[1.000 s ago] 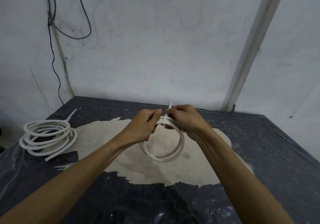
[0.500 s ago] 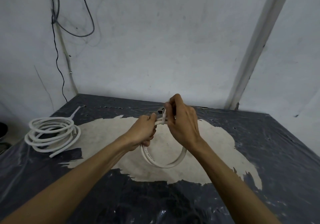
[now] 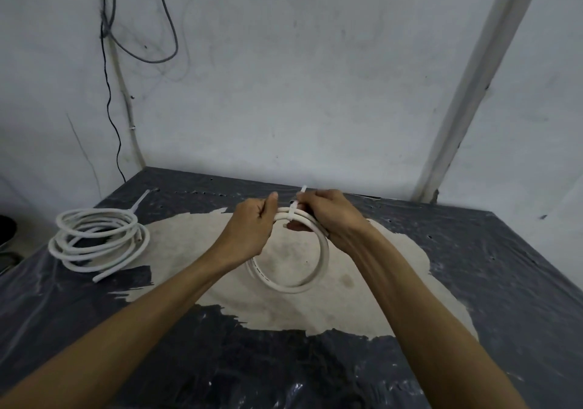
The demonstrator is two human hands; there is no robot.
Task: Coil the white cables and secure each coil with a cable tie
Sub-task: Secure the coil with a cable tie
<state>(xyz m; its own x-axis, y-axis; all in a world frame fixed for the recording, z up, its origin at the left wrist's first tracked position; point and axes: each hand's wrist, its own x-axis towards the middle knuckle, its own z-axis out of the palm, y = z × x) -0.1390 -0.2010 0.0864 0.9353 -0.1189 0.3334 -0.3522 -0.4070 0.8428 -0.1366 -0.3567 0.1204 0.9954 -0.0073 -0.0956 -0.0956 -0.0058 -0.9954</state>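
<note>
A small coil of white cable [image 3: 318, 269] hangs tilted between my hands over the middle of the table. My left hand [image 3: 249, 228] grips the coil's top left part. My right hand [image 3: 328, 216] is closed on the top right part and pinches a white cable tie [image 3: 292, 211] wrapped around the strands, its tail sticking up past my fingers. A second, larger white cable coil [image 3: 97, 238] lies flat at the table's left, one loose end pointing toward me.
The table [image 3: 473, 282] wears torn dark plastic with a bare beige patch in the middle. A thin white strip [image 3: 140, 201] lies behind the left coil. Dark wires [image 3: 110, 99] hang on the wall at the back left. A white pole [image 3: 467, 93] leans at the right.
My right hand dropped from above the coil and rotated back to its top right side, and the tie's tail now shows above my fingers. The view shifted slightly.
</note>
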